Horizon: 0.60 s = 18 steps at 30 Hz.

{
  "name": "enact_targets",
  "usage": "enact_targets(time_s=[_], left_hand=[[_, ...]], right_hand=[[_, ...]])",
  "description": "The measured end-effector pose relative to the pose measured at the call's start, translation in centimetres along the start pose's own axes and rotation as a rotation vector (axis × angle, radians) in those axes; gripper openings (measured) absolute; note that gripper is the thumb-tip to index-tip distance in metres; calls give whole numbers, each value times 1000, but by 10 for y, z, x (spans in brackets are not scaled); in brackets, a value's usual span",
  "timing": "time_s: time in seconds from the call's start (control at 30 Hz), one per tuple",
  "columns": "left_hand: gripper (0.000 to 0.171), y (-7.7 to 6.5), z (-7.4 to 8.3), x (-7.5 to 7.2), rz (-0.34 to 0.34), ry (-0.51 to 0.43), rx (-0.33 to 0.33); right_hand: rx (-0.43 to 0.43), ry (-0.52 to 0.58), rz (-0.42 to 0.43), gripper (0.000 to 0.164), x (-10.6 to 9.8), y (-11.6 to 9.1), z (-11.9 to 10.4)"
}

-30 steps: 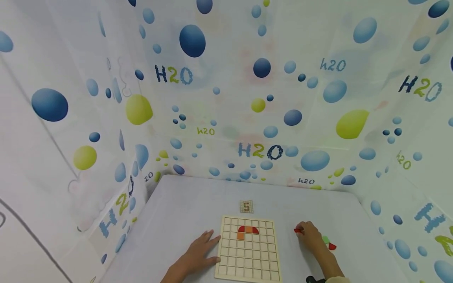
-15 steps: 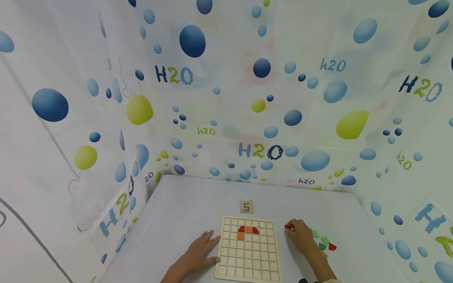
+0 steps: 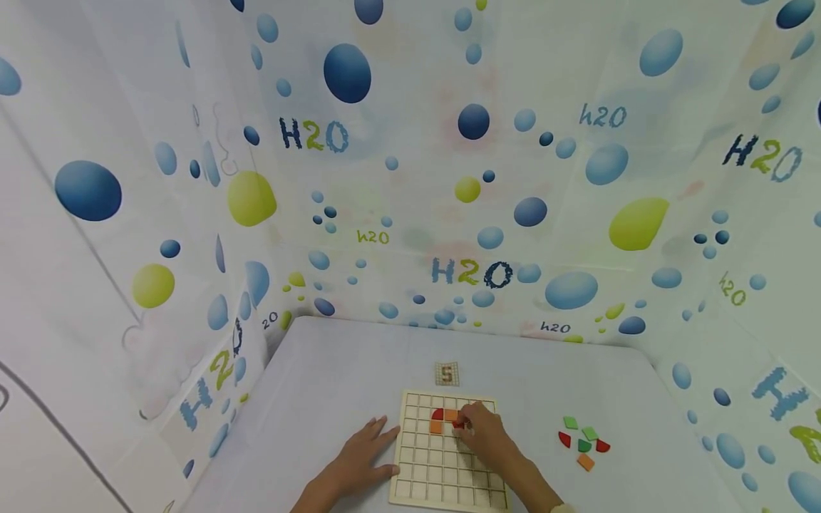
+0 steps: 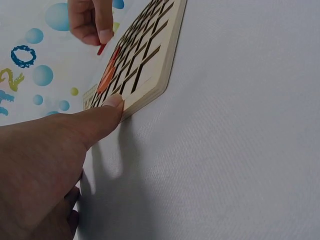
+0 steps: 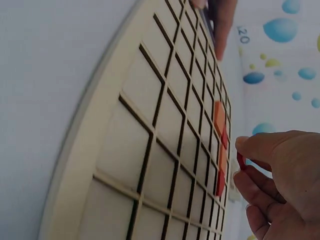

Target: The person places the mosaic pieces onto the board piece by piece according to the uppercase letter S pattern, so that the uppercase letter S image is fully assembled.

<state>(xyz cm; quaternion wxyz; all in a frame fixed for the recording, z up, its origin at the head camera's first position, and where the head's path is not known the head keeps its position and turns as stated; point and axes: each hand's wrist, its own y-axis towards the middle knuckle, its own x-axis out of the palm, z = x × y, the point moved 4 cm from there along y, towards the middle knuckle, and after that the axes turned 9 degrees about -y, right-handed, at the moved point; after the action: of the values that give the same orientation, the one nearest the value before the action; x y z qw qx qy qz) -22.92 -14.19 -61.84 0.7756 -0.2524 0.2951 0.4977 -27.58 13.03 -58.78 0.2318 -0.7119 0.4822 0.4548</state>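
While the left hand [image 3: 358, 459] lies spread with thumb and a fingertip touching the left edge of the board [image 3: 420, 473], the right hand [image 3: 485, 432] pinches a red piece [image 5: 241, 161] just above its upper cells. Piece is small, thin (full outline masked by the fingers). Board: pale, square-cell grid, two orange squares [image 3: 451, 415] set in, plus two reds. Right forearm crosses the board's right edge. White surface [image 3: 359, 370] runs between that edge and the loose green squares [image 3: 571, 423]; card [image 3: 447, 375] sits just past the far edge.
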Motion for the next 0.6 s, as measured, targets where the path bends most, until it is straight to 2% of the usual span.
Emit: enact_targets(time_s=[0.1,0.23,0.33,0.47,0.6], left_hand=[[77,0,0,0,-1,-1,3],[76,0,2,0,4,3,25],[75,0,1,0,7,-1,35],[76,1,-7,4,29,-23,46],[78,2,-14,6,47,-21,72]], right_hand=[[-45,3,-34,9,11,3,-14],[-116,-66,-33,11,22,4,-27],[-162,-132,-23,13,28,3,-32],[-189,-162,-11,14,31,1,-34],[-222,-210,39,15,30,1,-35]])
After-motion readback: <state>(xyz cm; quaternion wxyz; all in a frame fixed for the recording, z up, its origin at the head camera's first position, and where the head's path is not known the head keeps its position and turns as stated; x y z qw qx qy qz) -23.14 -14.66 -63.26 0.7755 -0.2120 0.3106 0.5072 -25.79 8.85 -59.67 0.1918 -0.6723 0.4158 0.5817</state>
